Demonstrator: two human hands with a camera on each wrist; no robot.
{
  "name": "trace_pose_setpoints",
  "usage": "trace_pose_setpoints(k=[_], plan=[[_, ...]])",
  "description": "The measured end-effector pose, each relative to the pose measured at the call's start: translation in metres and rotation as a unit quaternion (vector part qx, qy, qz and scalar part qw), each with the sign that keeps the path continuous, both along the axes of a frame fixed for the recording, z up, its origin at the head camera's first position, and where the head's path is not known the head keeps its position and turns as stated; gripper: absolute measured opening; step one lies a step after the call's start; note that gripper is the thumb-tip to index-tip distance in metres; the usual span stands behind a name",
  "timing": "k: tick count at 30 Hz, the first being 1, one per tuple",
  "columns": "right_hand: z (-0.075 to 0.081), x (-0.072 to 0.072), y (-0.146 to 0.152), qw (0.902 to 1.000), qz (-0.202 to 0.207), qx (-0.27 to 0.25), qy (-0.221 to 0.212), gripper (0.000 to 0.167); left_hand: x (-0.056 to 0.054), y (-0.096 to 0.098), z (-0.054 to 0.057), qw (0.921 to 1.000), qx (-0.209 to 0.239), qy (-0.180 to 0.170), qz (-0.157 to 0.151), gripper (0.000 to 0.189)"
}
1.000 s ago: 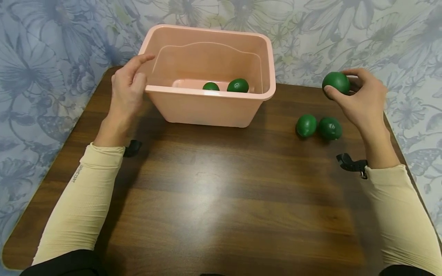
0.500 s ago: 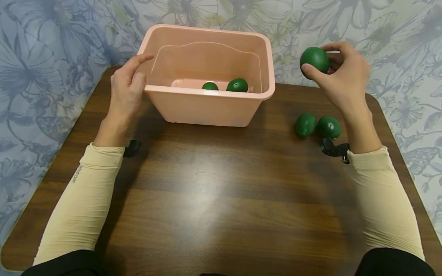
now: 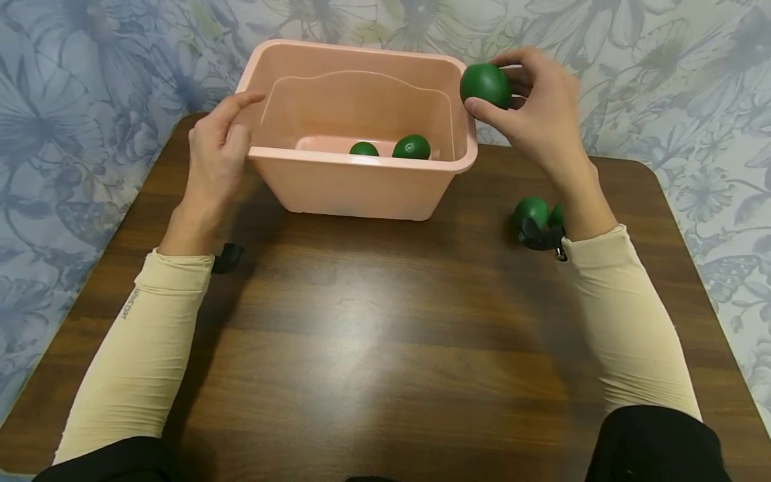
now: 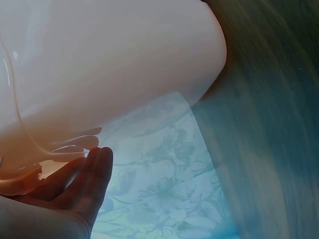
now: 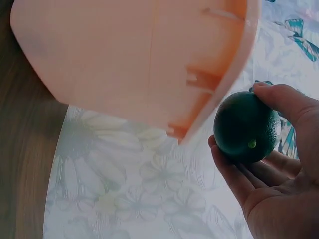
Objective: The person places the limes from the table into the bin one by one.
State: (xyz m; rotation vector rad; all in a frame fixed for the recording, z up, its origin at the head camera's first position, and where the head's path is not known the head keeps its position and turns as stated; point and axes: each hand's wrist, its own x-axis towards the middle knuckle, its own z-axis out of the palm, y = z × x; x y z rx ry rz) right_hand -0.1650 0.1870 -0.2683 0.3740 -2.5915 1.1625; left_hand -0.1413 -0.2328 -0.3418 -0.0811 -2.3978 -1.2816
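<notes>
A pink plastic bin (image 3: 361, 187) stands at the back of the table. My left hand (image 3: 217, 147) grips its left rim; in the left wrist view the fingers (image 4: 99, 174) curl up under that rim from outside. My right hand (image 3: 542, 107) holds a green lime (image 3: 484, 86) between thumb and fingers, level with the bin's right rim and overlapping it in the head view. The right wrist view shows this lime (image 5: 246, 127) just outside the rim, its pale stem spot facing the camera. Inside the bin lie two more limes (image 3: 412, 146), partly hidden by the front wall.
Two other limes (image 3: 531, 211) lie on the brown wooden table (image 3: 361, 335) right of the bin, one mostly hidden behind the right wrist and its black strap mount (image 3: 539, 234). A flower-patterned wall (image 3: 662, 80) rises behind the table.
My right hand has carried the lime leftward and up, from above the table's right side to the bin's right rim. The left hand keeps its grip on the bin.
</notes>
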Motion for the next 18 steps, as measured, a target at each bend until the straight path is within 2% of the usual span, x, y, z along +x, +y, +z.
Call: trace_pose_setpoints(k=[6, 9, 18], plan=[[-0.008, -0.008, -0.009, 0.9997, 0.01, 0.02, -0.002, 0.061, -0.001, 0.003, -0.002, 1.0, 0.003, -0.005, -0.001, 0.053], [-0.011, -0.01, -0.013, 0.9999, 0.005, 0.006, -0.009, 0.057, 0.0, 0.003, -0.002, 1.0, 0.001, -0.007, -0.004, 0.052], [-0.013, -0.008, -0.02, 0.9986, -0.052, 0.009, 0.002, 0.061, 0.0, 0.006, -0.003, 1.0, 0.004, 0.0, -0.008, 0.053]])
